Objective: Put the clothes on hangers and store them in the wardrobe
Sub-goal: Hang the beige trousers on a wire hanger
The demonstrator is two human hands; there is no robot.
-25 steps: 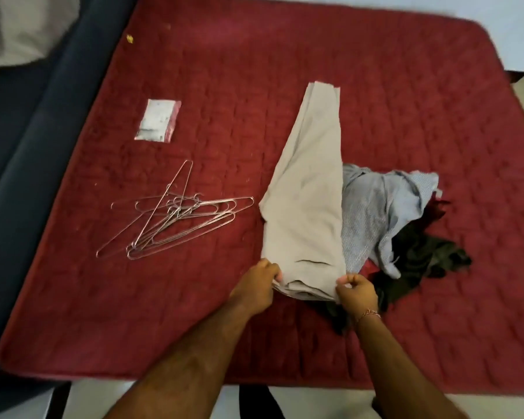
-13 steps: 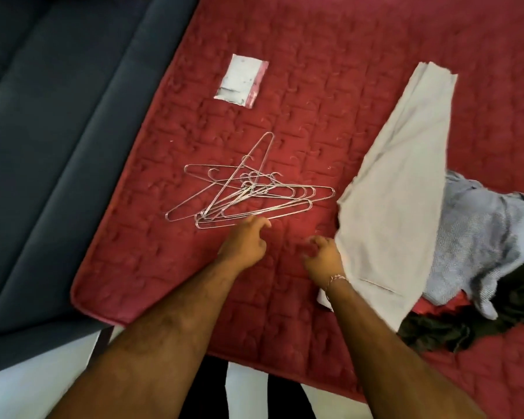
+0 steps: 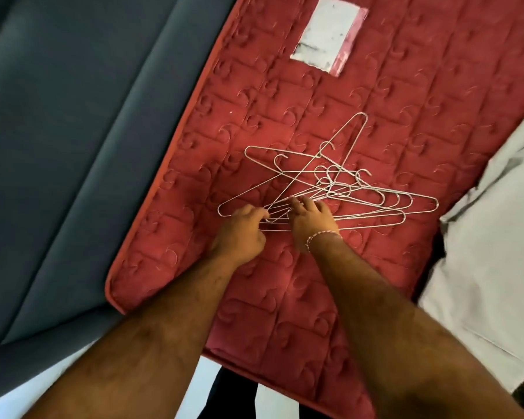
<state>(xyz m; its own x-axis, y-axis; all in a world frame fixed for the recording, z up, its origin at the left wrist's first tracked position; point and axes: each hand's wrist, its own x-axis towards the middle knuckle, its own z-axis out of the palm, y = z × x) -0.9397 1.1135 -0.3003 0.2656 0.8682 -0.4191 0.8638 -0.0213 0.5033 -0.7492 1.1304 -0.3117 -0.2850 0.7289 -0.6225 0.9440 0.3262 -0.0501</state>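
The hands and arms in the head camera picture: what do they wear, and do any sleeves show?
Both arms are bare to the bottom edge of the picture; no sleeves show. The left hand wears nothing: no ring, no glove. The right hand has a thin bracelet at its wrist, of small pale beads with a few reddish ones. No rings or gloves are seen.

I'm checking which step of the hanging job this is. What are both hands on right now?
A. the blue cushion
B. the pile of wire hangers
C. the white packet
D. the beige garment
B: the left hand and right hand both reach into the near end of the tangled wire hangers, while the beige garment lies untouched to the right.
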